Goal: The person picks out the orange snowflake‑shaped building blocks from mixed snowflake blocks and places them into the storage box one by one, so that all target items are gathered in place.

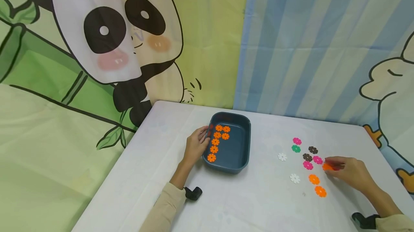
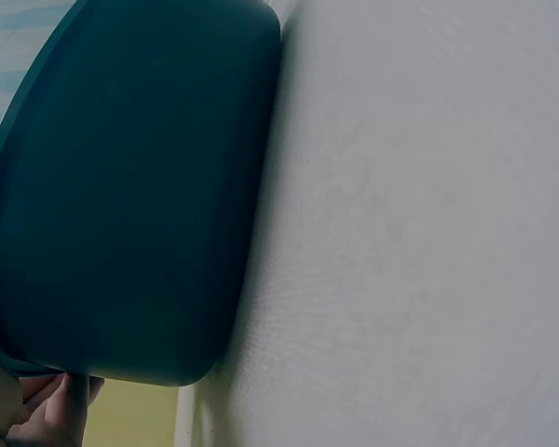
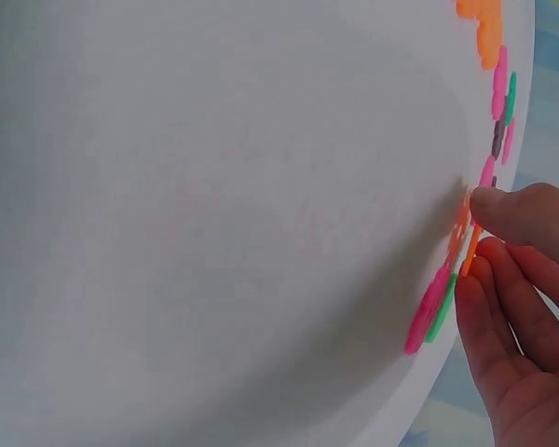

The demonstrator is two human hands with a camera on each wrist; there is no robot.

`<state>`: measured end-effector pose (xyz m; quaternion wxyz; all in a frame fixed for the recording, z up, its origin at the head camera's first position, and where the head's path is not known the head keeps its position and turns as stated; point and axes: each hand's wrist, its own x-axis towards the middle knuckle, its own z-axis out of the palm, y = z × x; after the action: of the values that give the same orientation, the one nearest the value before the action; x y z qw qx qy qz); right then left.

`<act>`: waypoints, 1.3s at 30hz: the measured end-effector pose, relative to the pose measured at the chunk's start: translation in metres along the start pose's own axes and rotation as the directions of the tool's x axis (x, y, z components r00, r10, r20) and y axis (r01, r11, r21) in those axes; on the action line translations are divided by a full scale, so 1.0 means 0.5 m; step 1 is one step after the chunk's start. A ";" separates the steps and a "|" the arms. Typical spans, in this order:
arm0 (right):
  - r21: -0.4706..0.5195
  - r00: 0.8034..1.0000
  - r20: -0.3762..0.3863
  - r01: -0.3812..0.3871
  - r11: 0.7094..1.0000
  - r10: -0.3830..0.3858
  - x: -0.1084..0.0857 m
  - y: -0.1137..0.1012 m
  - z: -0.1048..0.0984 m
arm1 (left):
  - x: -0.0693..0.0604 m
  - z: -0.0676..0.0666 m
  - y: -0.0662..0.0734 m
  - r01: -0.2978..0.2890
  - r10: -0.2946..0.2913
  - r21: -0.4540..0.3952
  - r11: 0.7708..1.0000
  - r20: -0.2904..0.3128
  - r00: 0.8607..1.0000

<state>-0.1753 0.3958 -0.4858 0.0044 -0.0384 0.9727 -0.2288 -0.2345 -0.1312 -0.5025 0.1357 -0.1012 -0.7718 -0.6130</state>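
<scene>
A dark blue plastic tray (image 1: 237, 147) sits on the white table, with several orange notched discs (image 1: 214, 149) lying along the left part of its floor. My left hand (image 1: 195, 145) grips the tray's left rim; in the left wrist view the tray's side hides part of the fingers. At the right, my right hand (image 1: 353, 174) pinches an orange notched disc (image 3: 472, 250) between thumb and fingers, close above the tabletop. A pink disc (image 3: 429, 312) and a green disc (image 3: 441, 309) lie near those fingertips in the right wrist view.
Left of the right hand lie loose discs: pink (image 1: 308, 165), brown (image 1: 313, 149), green (image 1: 295, 148), white (image 1: 295, 178) and orange (image 1: 320, 191). A printed panda curtain (image 1: 207, 45) hangs behind the table's far edge. Black wrist devices (image 1: 193, 193) sit by both sleeves.
</scene>
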 end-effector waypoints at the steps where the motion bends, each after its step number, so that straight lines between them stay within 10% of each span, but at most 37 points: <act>1: 0.003 1.000 -0.011 0.008 1.000 -0.008 0.001 -0.003 0.001 | 0.000 0.000 0.000 0.000 0.000 0.002 1.000 0.000 1.000; 13: 0.084 0.980 -0.099 0.182 0.980 -0.174 0.058 -0.134 0.006 | -0.002 0.000 -0.004 0.013 -0.013 0.015 1.000 -0.003 1.000; 39: 0.332 0.900 -0.067 0.427 0.841 -0.431 0.201 -0.459 0.140 | 0.000 0.001 -0.001 0.013 -0.013 0.007 1.000 -0.004 1.000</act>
<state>-0.2572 0.1524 -0.4453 -0.0352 -0.2547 0.8853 -0.3876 -0.2349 -0.1306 -0.5030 0.1335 -0.0943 -0.7742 -0.6115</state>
